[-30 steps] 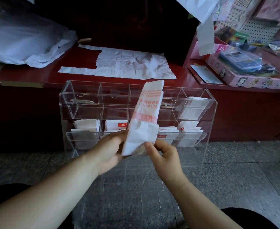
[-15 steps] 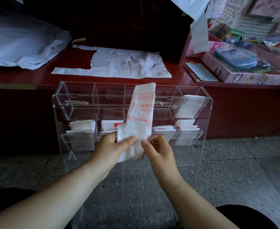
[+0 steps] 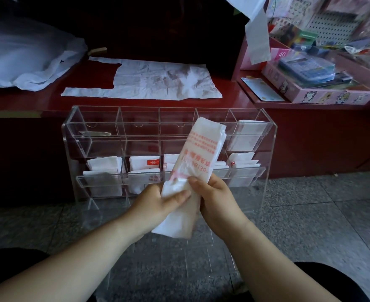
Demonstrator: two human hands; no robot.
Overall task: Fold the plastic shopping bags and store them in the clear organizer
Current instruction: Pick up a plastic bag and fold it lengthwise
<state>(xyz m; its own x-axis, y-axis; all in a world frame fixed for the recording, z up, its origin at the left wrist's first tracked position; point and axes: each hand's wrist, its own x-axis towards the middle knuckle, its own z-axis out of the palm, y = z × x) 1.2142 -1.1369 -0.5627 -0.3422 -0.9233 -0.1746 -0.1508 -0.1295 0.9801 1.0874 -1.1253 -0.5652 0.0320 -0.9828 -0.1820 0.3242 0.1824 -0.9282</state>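
A white plastic bag with red print, folded into a long narrow strip, stands tilted in front of the clear organizer. My left hand grips its lower part with the thumb across the front. My right hand pinches the strip from the right at the same height. The strip's bottom end hangs below both hands. The organizer's lower row holds several folded white bags; one upper right compartment holds a folded bag. A flattened white bag lies on the red counter behind.
A heap of loose white bags sits on the counter at the far left. A pink box with a calculator is on the shelf to the right. Another bag hangs from above at the top right. Grey stone floor lies below.
The folded-over lower end has come down and now hangs below my hands. Both hands have closed in on the strip's middle, and the strip leans more to the right.
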